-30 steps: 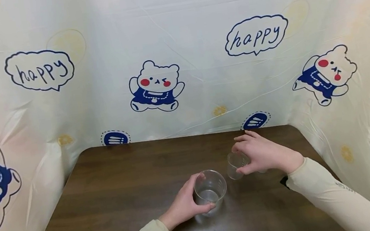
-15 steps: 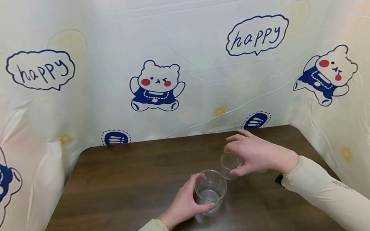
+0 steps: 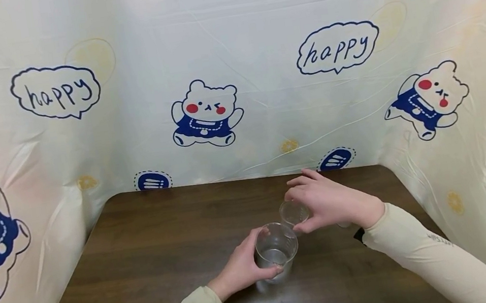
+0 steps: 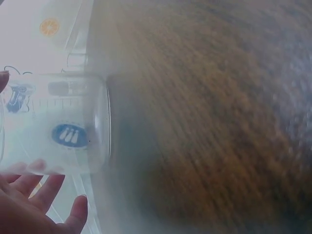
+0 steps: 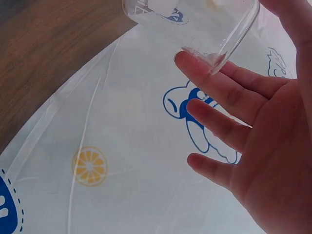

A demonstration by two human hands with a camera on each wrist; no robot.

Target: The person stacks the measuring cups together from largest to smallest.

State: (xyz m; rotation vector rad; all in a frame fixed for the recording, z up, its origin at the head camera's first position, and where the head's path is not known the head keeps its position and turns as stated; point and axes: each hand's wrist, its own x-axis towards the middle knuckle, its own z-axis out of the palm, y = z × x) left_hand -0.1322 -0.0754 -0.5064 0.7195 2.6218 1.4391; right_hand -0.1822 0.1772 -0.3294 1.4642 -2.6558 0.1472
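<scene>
A clear glass beaker [image 3: 278,244] stands on the brown table, gripped around its side by my left hand [image 3: 243,265]. In the left wrist view the beaker [image 4: 68,109] shows faint graduation lines and its base near the table. My right hand [image 3: 330,204] holds a smaller clear beaker [image 3: 294,211] near the rim, between thumb and fingers. That smaller beaker is just beyond and right of the large one; in the head view their edges meet, and I cannot tell if they touch. In the right wrist view, the other fingers [image 5: 214,165] are spread away from the small beaker [image 5: 195,24].
Past the right wrist, a bit of another clear object [image 3: 344,224] peeks out, mostly hidden. The dark wooden table [image 3: 166,233] ends at a pale curtain [image 3: 266,117] printed with bears, which encloses its back and sides.
My right hand has moved left with the smaller beaker, bringing it up to the large beaker's rim in the head view. The left hand and large beaker have stayed in place.
</scene>
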